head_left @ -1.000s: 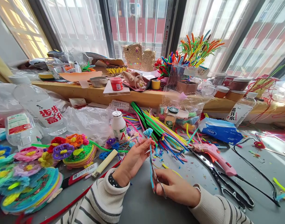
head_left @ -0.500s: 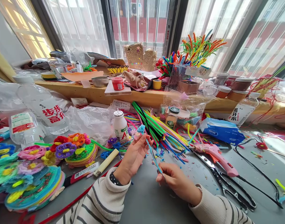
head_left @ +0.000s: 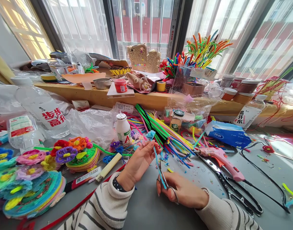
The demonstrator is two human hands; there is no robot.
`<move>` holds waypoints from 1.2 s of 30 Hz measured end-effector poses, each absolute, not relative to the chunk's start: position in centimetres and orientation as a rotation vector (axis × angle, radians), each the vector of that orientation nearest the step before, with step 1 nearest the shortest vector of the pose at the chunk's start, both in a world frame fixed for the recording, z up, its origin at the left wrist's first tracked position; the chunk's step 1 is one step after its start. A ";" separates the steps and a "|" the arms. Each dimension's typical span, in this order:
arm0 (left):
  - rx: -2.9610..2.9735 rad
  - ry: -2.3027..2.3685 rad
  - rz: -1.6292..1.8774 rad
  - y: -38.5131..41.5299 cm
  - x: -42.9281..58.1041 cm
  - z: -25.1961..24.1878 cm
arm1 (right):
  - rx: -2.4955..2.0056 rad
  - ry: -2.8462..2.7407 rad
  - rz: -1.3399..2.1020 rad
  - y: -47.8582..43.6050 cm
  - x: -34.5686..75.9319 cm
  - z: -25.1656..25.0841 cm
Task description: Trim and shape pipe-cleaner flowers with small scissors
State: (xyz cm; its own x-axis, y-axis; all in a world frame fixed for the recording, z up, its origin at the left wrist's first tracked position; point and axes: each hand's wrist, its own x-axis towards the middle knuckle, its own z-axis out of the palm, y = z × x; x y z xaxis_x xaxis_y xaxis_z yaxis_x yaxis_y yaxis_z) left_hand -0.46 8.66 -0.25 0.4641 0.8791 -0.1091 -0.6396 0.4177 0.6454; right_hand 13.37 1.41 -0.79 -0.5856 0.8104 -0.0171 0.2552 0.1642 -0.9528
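Observation:
My left hand (head_left: 138,163) pinches the top of a light blue pipe cleaner (head_left: 158,163) whose upper end is curled into a small blue bud (head_left: 150,134). The stem runs down and to the right to my right hand (head_left: 182,191). That hand is closed around small metal scissors (head_left: 169,187), their finger loop showing below my fingers and their blades beside the stem's lower end. Both hands hover over the grey table (head_left: 146,207), just in front of a heap of coloured pipe cleaners (head_left: 160,131).
Finished pipe-cleaner flowers and discs (head_left: 28,179) lie at the left. A pink glue gun (head_left: 220,158), large black scissors (head_left: 235,188), a blue tissue pack (head_left: 226,134), a small white bottle (head_left: 122,127) and water bottles (head_left: 41,108) surround the hands. A cluttered wooden shelf (head_left: 136,95) runs behind.
My right hand slid along the stem, up then back down, and the scissors now show at its fingers. The blue bud in my left hand shifted slightly left and back right.

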 end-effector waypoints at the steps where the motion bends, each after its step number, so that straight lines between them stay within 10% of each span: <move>1: 0.583 0.476 0.988 8.6 -0.5 -0.3 | -0.998 -1.942 1.437 1.4 13.4 -0.8; 36: 0.570 0.553 1.021 8.4 -0.3 0.2 | -1.284 -1.716 1.249 1.7 12.6 -1.3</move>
State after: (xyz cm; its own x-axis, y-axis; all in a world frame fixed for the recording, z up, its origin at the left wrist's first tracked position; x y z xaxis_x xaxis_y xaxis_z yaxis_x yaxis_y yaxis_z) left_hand -0.26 8.39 0.18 0.4147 0.8960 -0.1588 -0.6225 0.4067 0.6687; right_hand 12.59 1.68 -1.25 -0.3095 0.9500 -0.0418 0.3317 0.0667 -0.9410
